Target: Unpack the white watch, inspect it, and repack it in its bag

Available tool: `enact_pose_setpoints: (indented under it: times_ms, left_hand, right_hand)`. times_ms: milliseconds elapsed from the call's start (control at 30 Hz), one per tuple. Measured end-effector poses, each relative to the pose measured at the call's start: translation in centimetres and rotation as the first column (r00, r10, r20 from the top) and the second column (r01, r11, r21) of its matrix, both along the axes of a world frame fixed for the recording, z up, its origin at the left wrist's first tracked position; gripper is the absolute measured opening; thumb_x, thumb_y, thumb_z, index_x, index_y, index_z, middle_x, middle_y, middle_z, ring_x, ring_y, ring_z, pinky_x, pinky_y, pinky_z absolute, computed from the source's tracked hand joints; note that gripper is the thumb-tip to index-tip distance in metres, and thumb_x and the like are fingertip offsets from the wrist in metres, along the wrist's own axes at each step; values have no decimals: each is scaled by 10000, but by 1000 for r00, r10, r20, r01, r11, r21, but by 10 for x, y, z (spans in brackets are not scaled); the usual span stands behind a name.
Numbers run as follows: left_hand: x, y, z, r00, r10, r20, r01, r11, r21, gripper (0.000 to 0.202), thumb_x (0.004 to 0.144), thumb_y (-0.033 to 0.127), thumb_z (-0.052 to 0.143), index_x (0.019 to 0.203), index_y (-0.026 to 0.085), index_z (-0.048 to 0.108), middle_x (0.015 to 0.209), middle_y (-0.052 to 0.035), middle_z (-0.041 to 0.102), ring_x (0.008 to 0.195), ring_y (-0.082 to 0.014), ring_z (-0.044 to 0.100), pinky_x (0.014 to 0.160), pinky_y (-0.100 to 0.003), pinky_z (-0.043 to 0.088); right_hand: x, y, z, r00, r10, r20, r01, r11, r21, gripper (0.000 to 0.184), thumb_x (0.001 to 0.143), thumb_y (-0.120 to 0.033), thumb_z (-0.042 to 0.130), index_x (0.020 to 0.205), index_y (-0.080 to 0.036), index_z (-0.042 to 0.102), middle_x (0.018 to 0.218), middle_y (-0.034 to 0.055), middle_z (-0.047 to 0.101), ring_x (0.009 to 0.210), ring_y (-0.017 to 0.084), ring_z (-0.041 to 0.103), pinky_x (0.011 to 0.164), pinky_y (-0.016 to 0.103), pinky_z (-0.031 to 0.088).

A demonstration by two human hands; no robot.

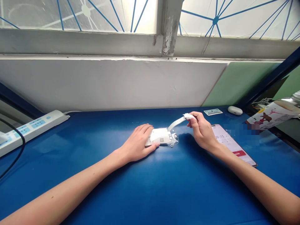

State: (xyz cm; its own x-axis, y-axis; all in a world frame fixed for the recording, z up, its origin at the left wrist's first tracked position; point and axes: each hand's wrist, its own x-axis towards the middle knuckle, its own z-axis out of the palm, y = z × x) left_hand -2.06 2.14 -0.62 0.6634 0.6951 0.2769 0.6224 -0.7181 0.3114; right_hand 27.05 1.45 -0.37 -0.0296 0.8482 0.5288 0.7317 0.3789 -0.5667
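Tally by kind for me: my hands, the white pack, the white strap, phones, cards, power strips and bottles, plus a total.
Hands: 2, left hand and right hand
White pack: 1
White strap: 1
Phone: 1
Card: 1
Power strip: 1
Bottle: 1
Total: 8

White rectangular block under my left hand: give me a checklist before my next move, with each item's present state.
1. Left hand on the white rectangular block: ok, its thumb lies along the near edge.
2. Right hand on the flat white flexible strip: ok, pinched between thumb and fingers at its raised end.
3. Strip's other end loose from the block: cannot tell; it meets the block's right end.
4. Clear plastic piece away from the block: not ok, it sticks out at that end.
5. Right forearm off the lit rectangular phone: cannot tell; they overlap in view.
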Motion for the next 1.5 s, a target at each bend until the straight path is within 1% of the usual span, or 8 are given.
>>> enact_pose_setpoints:
  times_ms: [300,767,933,1067,1167,1233,1333,1500]
  left_hand:
    - [0,0,-2,999,27,-44,-25,999,28,583,939,520,509,1333,92,490,1386,-197,528,1348,-353,428,1132,-506,367]
    - [0,-1,-1,999,21,-36,-22,1000,-12,625,933,528,514,1356,70,488,1406,-218,513,1366,-370,405,1133,-530,355]
    - [-4,1,-1,999,33,-8,-34,992,-125,754,924,547,521,1478,65,352,1500,-247,410,1422,-402,332,1142,-574,320]
    - [-6,3,-2,981,75,180,-43,984,-174,813,929,482,550,1550,111,180,1552,-241,325,1407,-378,374,1116,-559,371]
    - [-2,-1,4,936,25,352,-13,999,-34,675,937,370,550,1513,152,273,1493,-202,415,1342,-325,465,1073,-502,440]
    - [5,-9,11,930,-72,360,15,987,159,568,908,273,572,1439,160,402,1418,-183,503,1337,-326,468,1091,-509,420]
    - [17,-21,21,938,-194,286,78,925,372,465,875,210,616,1326,159,517,1272,-159,623,1261,-323,538,1069,-506,441]
    - [27,-27,24,967,-155,201,81,938,337,287,948,163,530,1226,94,556,1271,-196,623,1204,-318,573,1004,-471,493]
  right_hand:
    - [-8,-9,5,999,-40,28,38,995,92,275,1013,-388,371,1155,-210,525,1056,121,667,909,273,655,785,417,512]
    - [-6,-4,1,993,-114,17,109,978,177,255,999,-354,417,1147,-186,540,1013,110,644,859,251,617,772,400,495]
    - [-13,-10,1,1000,18,3,-18,993,121,242,1001,-332,431,1153,-182,544,1010,109,651,862,239,625,764,381,501]
    - [-20,-17,0,976,211,45,-213,976,43,212,1001,-290,444,1172,-199,533,1048,105,643,906,233,625,777,369,511]
    - [-22,-21,-3,947,315,63,-316,949,7,219,997,-262,462,1201,-208,518,1088,110,627,939,231,618,780,366,527]
    - [-24,-23,-4,930,362,65,-364,931,19,249,989,-244,483,1235,-211,502,1123,118,616,969,232,618,786,363,538]
    - [-29,-27,-5,907,415,73,-420,905,72,299,975,-220,515,1272,-216,484,1137,118,612,970,219,623,778,347,546]
    - [-41,-30,4,887,461,27,-453,859,237,293,927,-213,599,1206,-214,510,1028,86,650,817,177,640,677,295,538]
